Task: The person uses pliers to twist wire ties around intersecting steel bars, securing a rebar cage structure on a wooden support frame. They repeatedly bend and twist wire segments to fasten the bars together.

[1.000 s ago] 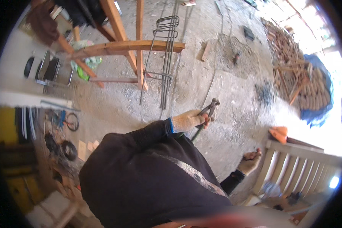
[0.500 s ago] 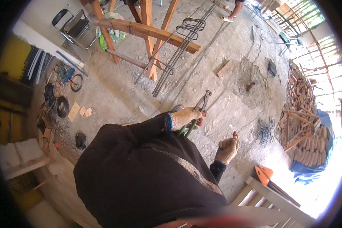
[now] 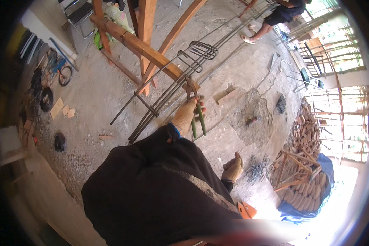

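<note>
My left hand, in a tan work glove, is closed around a pair of pincers with green handles. Its metal jaws point away from me, in front of the end of a wooden beam. Just left of this hand runs a bundle of long steel rebars, resting across the beam, with bent rebar stirrups around it. Lower and to the right, my right hand, also gloved, is closed with its thumb side up. Whatever its fingers may hold is hidden.
Wooden trestle posts stand at the upper left. Another person works at the far right end of the bars. A wire heap lies on the rough concrete floor, with a firewood pile and blue tarp to the right.
My view has shifted toward the rebars. My left hand has moved forward with the pincers, beside the bundle and beam end. My right hand stays closed. The other person shows more fully.
</note>
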The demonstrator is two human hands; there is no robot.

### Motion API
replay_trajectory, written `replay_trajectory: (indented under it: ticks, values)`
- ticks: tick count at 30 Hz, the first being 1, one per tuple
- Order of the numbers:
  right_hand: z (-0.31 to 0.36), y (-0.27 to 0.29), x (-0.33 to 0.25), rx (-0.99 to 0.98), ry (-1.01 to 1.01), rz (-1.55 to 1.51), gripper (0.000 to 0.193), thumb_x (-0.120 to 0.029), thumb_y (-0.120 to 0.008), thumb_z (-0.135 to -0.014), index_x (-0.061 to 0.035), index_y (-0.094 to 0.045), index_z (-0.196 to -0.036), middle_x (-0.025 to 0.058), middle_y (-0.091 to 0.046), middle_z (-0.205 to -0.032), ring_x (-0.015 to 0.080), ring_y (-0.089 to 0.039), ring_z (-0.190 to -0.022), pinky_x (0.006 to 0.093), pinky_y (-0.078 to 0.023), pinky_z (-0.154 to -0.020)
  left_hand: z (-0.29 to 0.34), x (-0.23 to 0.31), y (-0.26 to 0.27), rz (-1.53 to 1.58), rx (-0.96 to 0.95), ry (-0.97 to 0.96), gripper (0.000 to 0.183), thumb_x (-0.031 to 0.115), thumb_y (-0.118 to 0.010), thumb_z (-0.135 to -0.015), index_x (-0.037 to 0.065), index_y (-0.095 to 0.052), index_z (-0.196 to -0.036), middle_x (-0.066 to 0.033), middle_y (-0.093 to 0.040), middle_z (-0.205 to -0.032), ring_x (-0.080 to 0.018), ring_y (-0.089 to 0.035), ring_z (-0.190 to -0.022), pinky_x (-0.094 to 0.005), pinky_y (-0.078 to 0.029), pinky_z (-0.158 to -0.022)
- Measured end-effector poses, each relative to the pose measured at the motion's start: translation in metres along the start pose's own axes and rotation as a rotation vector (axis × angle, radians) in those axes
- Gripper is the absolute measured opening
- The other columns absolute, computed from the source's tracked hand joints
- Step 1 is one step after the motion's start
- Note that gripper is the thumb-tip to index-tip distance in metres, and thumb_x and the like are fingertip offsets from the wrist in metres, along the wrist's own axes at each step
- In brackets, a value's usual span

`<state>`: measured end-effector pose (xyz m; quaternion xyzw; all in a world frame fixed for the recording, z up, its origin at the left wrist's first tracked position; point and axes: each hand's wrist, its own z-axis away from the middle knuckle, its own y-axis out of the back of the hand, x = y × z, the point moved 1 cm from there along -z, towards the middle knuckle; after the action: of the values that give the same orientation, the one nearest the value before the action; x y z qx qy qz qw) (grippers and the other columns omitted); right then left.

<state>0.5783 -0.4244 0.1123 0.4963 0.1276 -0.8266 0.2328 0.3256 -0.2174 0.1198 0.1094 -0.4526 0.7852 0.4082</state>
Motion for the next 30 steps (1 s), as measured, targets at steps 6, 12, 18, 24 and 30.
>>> replay_trajectory:
  ticks: [6,12,18,24,30]
  values:
    - [-0.079,-0.064,-0.059,-0.167,0.056,0.147,0.028,-0.028,-0.068,-0.109,-0.0041,-0.074,-0.122,-0.0076,-0.044,-0.067,0.0058,-0.037,-0.049,0.0275,-0.028,-0.045,-0.036,0.119,0.008,-0.427,0.105,-0.615,0.033,0.036,-0.058,-0.117,0.004,-0.065,-0.117,-0.0050,-0.068,-0.103,-0.0150,-0.062,-0.090,-0.0337,-0.053,-0.077]
    - [-0.138,-0.156,-0.086,-0.384,0.036,0.294,0.031,-0.028,-0.072,-0.106,-0.0007,-0.076,-0.120,-0.0072,-0.046,-0.067,0.0054,-0.040,-0.051,0.0268,-0.031,-0.045,-0.059,0.244,0.013,-0.772,0.239,-1.081,0.028,0.021,-0.057,-0.113,-0.001,-0.065,-0.127,-0.0085,-0.071,-0.104,-0.0158,-0.065,-0.092,-0.0337,-0.052,-0.080]
    - [-0.186,-0.232,-0.098,-0.616,0.047,0.397,0.029,-0.028,-0.071,-0.107,-0.0040,-0.077,-0.122,-0.0091,-0.046,-0.067,0.0042,-0.039,-0.050,0.0266,-0.031,-0.045,-0.114,0.229,0.069,-1.016,0.258,-1.018,0.041,0.021,-0.059,-0.110,0.002,-0.063,-0.145,-0.0143,-0.073,-0.111,-0.0264,-0.071,-0.103,-0.0390,-0.054,-0.095]
    - [-0.228,-0.257,-0.116,-0.765,0.039,0.455,0.033,-0.025,-0.066,-0.108,0.0009,-0.077,-0.125,-0.0066,-0.055,-0.070,0.0044,-0.045,-0.052,0.0256,-0.036,-0.047,-0.133,0.189,0.135,-1.760,0.754,-0.846,0.064,0.027,-0.063,-0.105,0.010,-0.050,-0.165,-0.0244,-0.070,-0.123,-0.0434,-0.066,-0.119,-0.0536,-0.051,-0.107]
    - [-0.258,-0.269,-0.120,-0.886,0.202,0.370,0.031,-0.017,-0.066,-0.108,0.0043,-0.074,-0.129,0.0007,-0.067,-0.086,0.0052,-0.051,-0.057,0.0254,-0.041,-0.051,-0.123,0.189,0.130,-1.751,0.813,-0.473,0.071,0.029,-0.067,-0.100,0.016,-0.047,-0.167,-0.0210,-0.072,-0.131,-0.0445,-0.068,-0.121,-0.0551,-0.056,-0.100]
